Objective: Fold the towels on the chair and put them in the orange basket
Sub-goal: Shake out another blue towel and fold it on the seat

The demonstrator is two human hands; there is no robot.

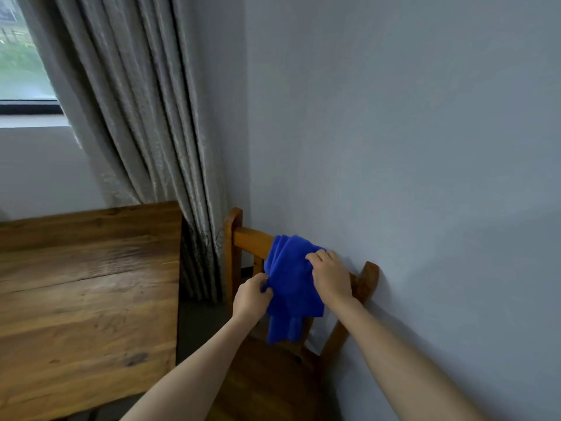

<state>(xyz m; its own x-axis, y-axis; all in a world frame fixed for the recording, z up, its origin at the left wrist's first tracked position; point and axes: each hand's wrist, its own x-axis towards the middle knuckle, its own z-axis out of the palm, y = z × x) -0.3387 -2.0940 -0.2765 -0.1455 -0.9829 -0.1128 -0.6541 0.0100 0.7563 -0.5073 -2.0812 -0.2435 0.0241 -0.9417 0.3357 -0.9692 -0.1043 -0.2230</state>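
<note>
Towel (291, 284) first: it's a bright blue one, bunched up and draped over the top rail of a wooden chair (368, 279), a bit right of centre in the lower half of the frame. Part of it hangs down the front of the chair back in loose folds, with the bottom edge dangling just above the seat.

Both hands are on it. Left hand (251, 296) is pinching the left edge of the cloth, fingers curled tight around a fold. Right hand (331, 276) is clamped on the upper right part, right where the towel goes over the rail, knuckles up and fingers dug into the fabric. Both forearms come in bare from the bottom of the frame.

Chair is pushed up against a plain pale wall (425, 147) that fills the whole right side. Lower left is a big wooden table (85, 284), and a grey curtain (136, 117) hangs down behind it, upper left, next to a bit of window (21, 56).
</note>
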